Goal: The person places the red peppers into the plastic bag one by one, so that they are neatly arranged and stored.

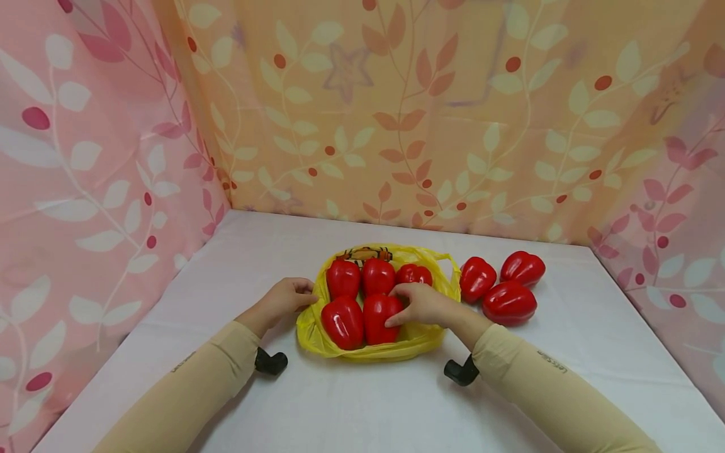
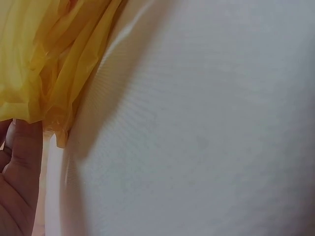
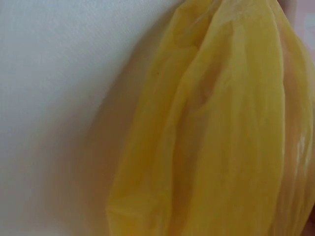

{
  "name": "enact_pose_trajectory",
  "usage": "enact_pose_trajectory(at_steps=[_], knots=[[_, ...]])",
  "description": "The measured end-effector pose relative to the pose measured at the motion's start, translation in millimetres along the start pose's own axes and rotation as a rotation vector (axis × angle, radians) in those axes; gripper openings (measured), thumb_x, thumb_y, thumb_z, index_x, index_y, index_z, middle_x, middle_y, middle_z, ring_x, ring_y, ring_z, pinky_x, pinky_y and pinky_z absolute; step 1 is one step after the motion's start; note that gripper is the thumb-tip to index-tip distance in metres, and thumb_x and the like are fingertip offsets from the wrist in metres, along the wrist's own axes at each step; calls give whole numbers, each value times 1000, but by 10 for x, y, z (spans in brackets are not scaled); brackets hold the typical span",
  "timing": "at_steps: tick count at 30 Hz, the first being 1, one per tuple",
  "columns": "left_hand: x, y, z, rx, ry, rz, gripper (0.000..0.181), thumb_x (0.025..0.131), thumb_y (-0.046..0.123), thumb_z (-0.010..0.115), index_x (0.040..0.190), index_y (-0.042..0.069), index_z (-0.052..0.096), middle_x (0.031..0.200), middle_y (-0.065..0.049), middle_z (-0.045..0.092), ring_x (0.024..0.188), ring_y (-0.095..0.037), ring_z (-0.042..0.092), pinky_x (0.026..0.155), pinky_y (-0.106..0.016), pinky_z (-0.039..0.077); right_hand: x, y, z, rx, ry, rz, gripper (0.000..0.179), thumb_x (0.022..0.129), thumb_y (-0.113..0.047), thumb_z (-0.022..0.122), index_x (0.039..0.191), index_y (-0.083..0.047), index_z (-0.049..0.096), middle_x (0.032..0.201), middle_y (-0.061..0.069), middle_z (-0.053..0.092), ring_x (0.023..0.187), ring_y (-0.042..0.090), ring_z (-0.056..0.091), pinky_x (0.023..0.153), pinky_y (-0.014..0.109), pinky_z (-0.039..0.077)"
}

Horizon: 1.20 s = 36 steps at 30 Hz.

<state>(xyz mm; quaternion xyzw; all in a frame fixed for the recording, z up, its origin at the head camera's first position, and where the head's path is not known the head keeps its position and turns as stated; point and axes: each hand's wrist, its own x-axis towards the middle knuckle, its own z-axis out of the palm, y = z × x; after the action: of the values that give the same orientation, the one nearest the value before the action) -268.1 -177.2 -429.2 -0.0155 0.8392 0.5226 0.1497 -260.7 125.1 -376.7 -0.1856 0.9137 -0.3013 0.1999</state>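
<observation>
Pepper [image 1: 378, 328] in right hand [image 1: 423, 304]; long axis front-to-back

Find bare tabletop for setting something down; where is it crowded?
Bare tabletop lies between the sleeves, before the yellow bag; between left hand and pink curtain; and right of three loose peppers. Crowded: inside the bag, five peppers, one in the right hand; at its right edge, the loose ones.

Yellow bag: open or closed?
Open. In the head view, the yellow bag's mouth is spread wide, showing five red peppers inside; the left hand is at its edge, the right hand on one pepper.
</observation>
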Motion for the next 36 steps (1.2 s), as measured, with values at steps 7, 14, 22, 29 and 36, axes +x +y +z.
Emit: enact_pose_trajectory(at_steps=[7, 14, 22, 29, 36], knots=[[0, 8, 4, -14, -7, -11, 14, 86, 13, 63, 99, 7, 65, 90, -5, 62, 83, -18, 54, 76, -25, 50, -57, -29, -92, 37, -18, -28, 43, 67, -31, 80, 105, -21, 61, 102, -6, 59, 96, 16, 53, 76, 31, 51], [4, 0, 0, -2, -8, -13, 15, 85, 15, 64, 99, 8, 64, 89, -5, 61, 83, -18, 54, 75, -25, 50, -121, -19, -253, 132, -45, -66, 51, 71, -29, 78, 115, -11, 58, 112, 5, 59, 102, 21, 58, 80, 32, 51], [1, -2, 3, -8, -11, -1, 14, 86, 13, 63, 99, 8, 65, 89, -6, 61, 83, -19, 54, 76, -26, 50, -268, -2, -490, -9, 49, -75, 51, 73, -37, 75, 115, -15, 59, 116, 4, 58, 108, 23, 51, 82, 36, 49], [-12, 8, 2, -10, -11, -7, 13, 85, 13, 63, 98, 9, 65, 90, -6, 62, 84, -19, 54, 76, -27, 50, -378, 102, -663, 23, 75, -26, 57, 72, -42, 74, 119, -14, 57, 120, 7, 57, 113, 27, 51, 84, 37, 49], [-21, 24, 11, -14, -7, -14, 13, 85, 12, 63, 98, 9, 66, 92, -4, 62, 85, -19, 54, 78, -26, 50, -496, 276, -829, 60, 123, -18, 62, 73, -46, 72, 122, -11, 55, 122, 10, 56, 113, 28, 52, 85, 36, 49]])
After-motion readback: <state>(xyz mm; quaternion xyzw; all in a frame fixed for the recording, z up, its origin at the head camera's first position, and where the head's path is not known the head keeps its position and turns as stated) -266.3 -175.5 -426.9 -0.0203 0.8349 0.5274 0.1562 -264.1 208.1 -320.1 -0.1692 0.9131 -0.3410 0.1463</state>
